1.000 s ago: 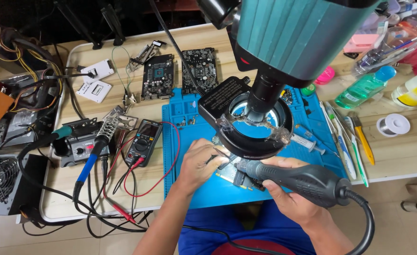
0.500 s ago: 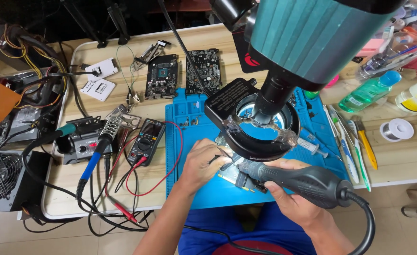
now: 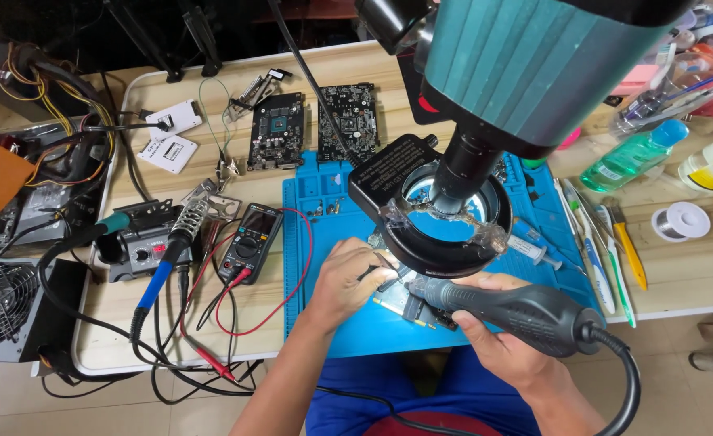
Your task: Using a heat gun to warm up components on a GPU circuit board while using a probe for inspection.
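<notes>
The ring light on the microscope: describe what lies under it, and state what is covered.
Under the ring light lies the blue mat. A small circuit board sits at its near edge, touched by the left hand. The right hand holds a black tool. The board's far part is covered.

Multimeter [image 3: 247,242]: black, on the table left of the blue mat, red leads trailing.
Soldering station [image 3: 134,242]: beside the multimeter, iron in its coil stand.
Circuit boards [image 3: 312,125]: two, side by side, above the mat.
Green bottle [image 3: 631,157]: lying at far right.
Solder spool [image 3: 678,222]: near the table's right edge.
</notes>
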